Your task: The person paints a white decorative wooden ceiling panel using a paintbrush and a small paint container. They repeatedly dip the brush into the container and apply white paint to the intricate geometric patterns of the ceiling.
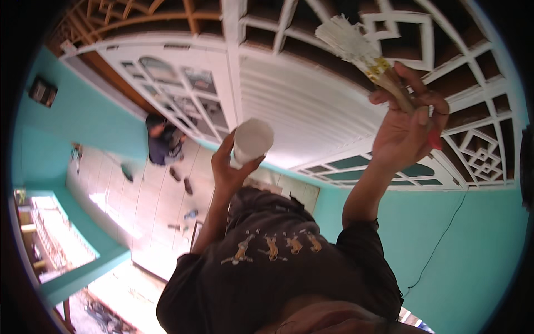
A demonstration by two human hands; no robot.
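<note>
My left hand [227, 170] is wrapped round a white cup [253, 139], holding it up in front of the white door panel. The cup's contents are hard to make out. Raised at the upper right, my right hand [401, 133] grips a paintbrush [384, 71] by its wooden handle. White paint coats the bristles, which point up and left toward the white lattice [431, 39]. Whether they touch it, I cannot tell. Something red shows beside my right palm, possibly the handle's end.
Another person [162, 140] is low down by the glazed white door [183, 89] at left. Sandals [181, 181] and small items lie on the tiled floor [150, 206]. A dark cable [439, 250] hangs on the teal wall [478, 239] at right. Some upper lattice is bare brown wood [128, 25].
</note>
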